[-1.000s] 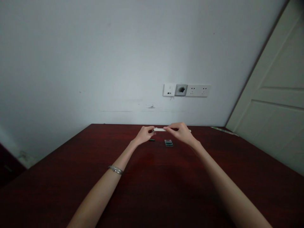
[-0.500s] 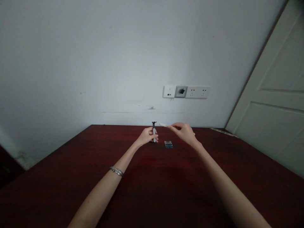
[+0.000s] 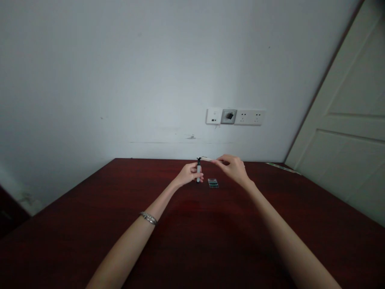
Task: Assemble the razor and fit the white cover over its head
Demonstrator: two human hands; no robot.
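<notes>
My left hand (image 3: 190, 175) is closed around the grey handle of a razor (image 3: 198, 173), which stands upright with its black head (image 3: 199, 159) at the top. A thin white stick (image 3: 206, 159) lies almost level in the pinched fingers of my right hand (image 3: 231, 166). Its left tip is right by the razor head; whether they touch I cannot tell. Below and between the hands, a small clear case (image 3: 213, 183) with dark and greenish contents rests on the table.
The dark red wooden table (image 3: 192, 241) runs back to a pale wall (image 3: 150, 80). Wall sockets (image 3: 236, 117) sit above its back edge. A white panelled door (image 3: 351, 120) stands at the right, and a patterned strip (image 3: 283, 168) lies along the back right edge.
My left hand has moved slightly right with the razor, bringing its head close to the tip of the white stick. My right hand has hardly moved.
</notes>
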